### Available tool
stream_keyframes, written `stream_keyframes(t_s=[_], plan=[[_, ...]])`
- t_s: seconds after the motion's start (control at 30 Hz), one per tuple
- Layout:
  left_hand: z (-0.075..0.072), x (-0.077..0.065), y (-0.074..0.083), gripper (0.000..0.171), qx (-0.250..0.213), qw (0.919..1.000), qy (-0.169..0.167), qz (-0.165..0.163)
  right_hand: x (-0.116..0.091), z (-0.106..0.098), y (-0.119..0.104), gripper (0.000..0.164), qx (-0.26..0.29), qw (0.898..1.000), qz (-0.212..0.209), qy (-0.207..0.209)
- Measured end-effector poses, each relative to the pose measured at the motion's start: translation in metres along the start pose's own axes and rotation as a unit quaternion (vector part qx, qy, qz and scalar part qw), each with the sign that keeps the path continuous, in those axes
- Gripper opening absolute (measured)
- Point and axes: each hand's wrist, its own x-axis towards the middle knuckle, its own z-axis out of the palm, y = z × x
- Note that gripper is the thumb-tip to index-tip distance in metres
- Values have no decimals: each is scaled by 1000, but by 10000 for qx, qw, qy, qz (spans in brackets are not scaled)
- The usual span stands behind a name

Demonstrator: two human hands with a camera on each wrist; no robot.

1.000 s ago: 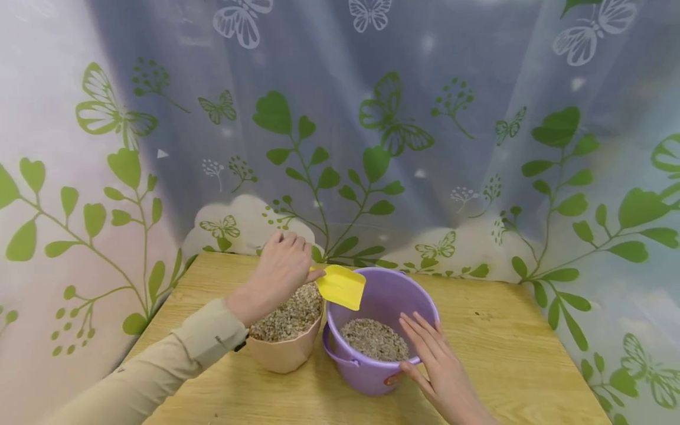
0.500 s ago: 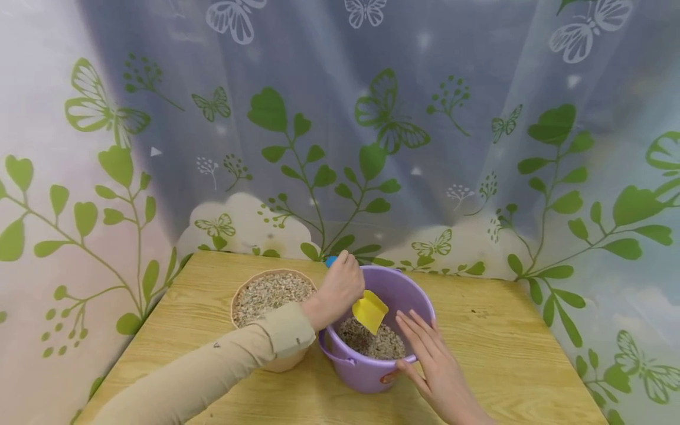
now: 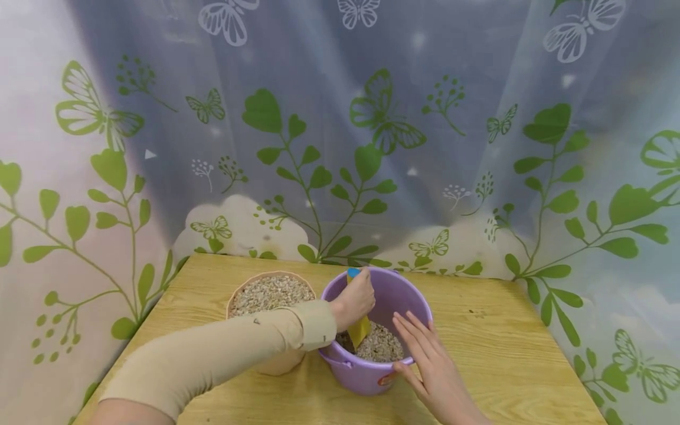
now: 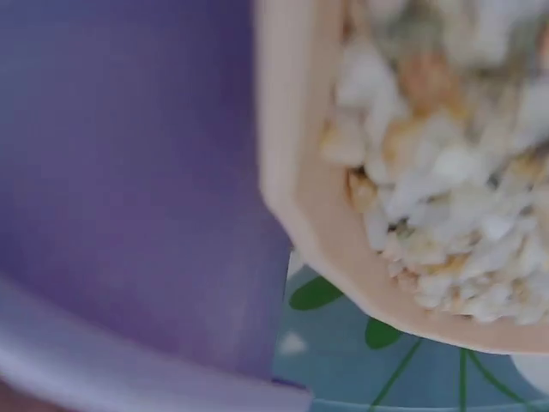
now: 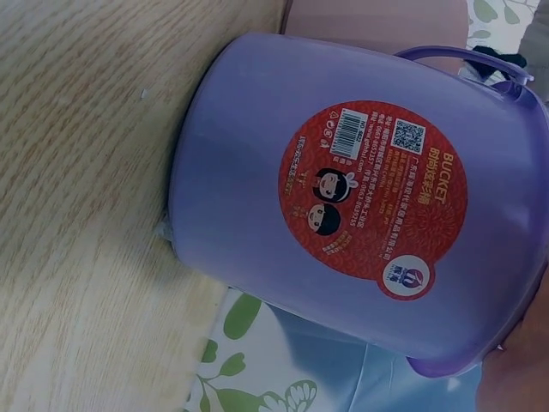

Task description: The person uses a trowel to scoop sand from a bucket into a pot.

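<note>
Inside the mouth of a purple bucket (image 3: 366,378), my left hand (image 3: 357,300) grips a yellow toy shovel (image 3: 360,332) by its handle, whose blue end sticks up above the fist. The blade points down into the gravel (image 3: 382,345) at the bucket's bottom. My right hand (image 3: 430,366) rests on the bucket's near right rim with its fingers straight. Left of the bucket, a peach-coloured pot (image 3: 281,363) full of pale gravel (image 3: 273,292) stands partly hidden behind my left forearm. In the left wrist view the pot's rim (image 4: 330,257) shows close up.
The wooden table (image 3: 478,336) carries both containers. Behind it hangs a curtain (image 3: 319,118) printed with leaves and butterflies. A round red label (image 5: 373,193) is on the bucket's side, and its handle (image 5: 459,53) hangs down on the pot side.
My left hand has moved right from over the pot into the bucket, tipping the shovel from level to blade-down. My right hand has stayed on the rim.
</note>
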Motion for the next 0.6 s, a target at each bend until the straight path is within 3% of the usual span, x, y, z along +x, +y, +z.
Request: stream_keyframes(t_s=[0.17, 0.27, 0.5, 0.6], plan=[[3, 15, 7, 33, 401, 9984, -179, 356, 0, 2, 0, 64, 48, 10000, 12, -41], [6, 21, 8, 36, 328, 9982, -85, 487, 0, 2, 0, 64, 54, 10000, 17, -57], [18, 25, 8, 38, -319, 9945, 804, 585, 1, 1, 0, 66, 54, 10000, -9, -21], [23, 24, 7, 48, -734, 9904, 1009, 599, 0, 0, 1, 65, 69, 10000, -3, -31]])
